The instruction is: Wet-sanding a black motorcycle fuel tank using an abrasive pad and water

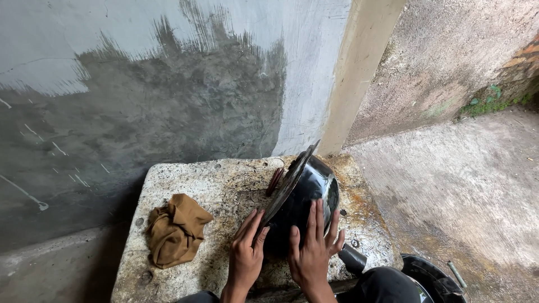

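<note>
A black wok-like pan stands on its edge on a stained stone slab, its blackened underside turned left and its glossy inside facing right. My left hand presses flat against the pan's sooty rim, fingers together. My right hand lies spread on the glossy black surface, fingers apart. The pan's short black handle sticks out to the lower right, under my right hand.
A crumpled brown cloth lies on the slab's left part. A small reddish-brown stick-like piece rests behind the pan. A second black pan sits on the concrete floor at lower right. A grey plastered wall stands behind.
</note>
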